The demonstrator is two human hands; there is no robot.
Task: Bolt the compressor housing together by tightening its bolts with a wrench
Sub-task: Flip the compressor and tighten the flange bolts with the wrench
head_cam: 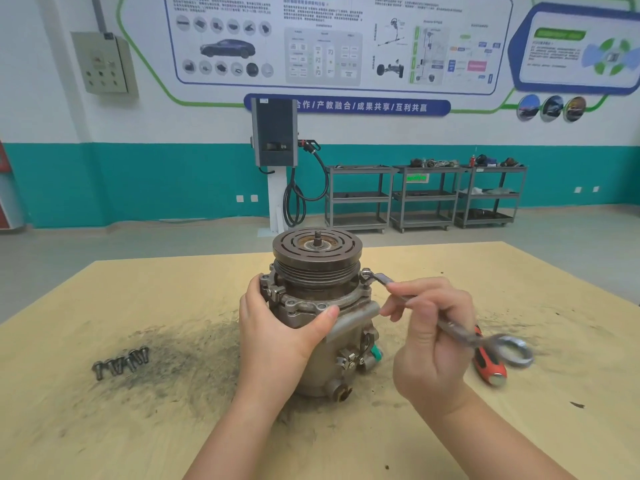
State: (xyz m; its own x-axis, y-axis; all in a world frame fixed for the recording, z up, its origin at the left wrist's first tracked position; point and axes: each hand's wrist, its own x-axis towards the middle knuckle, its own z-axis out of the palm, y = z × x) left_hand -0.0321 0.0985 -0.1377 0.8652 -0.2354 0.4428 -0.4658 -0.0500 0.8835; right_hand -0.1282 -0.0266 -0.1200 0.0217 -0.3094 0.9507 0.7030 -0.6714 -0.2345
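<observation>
Workshop, white wall over a teal band, tan board table point(519, 393) with a dark grime smear left of centre. 1 compressor point(313, 327) stands upright mid-table, grooved pulley on top, threaded shaft stub poking up from its centre. Left hand point(277, 329) wraps the housing on its left side, thumb laid across the front flange, fingers curled round the back. Right hand point(427, 336) grips 1 wrench point(450, 329) mid-shaft, fingers curled round it; the small ring end sits on a bolt point(366, 274) at the flange's right edge, the big ring end sticks out right, blurred. 1 red-and-black handled tool point(488, 362) lies on the table just under the wrench's big end. Loose bolts point(121, 362) in a row at left, well apart from the compressor, about 6, exact count unclear. Behind: 1 wall charger point(274, 133) on a white post with a looped black cable, 3 grey shelf carts point(424, 197), 1 grey electrical box point(104, 64). Blue banner point(346, 106) reads "合作/产教融合/成果共享/互利共赢"; the poster text above is too small to read.
</observation>
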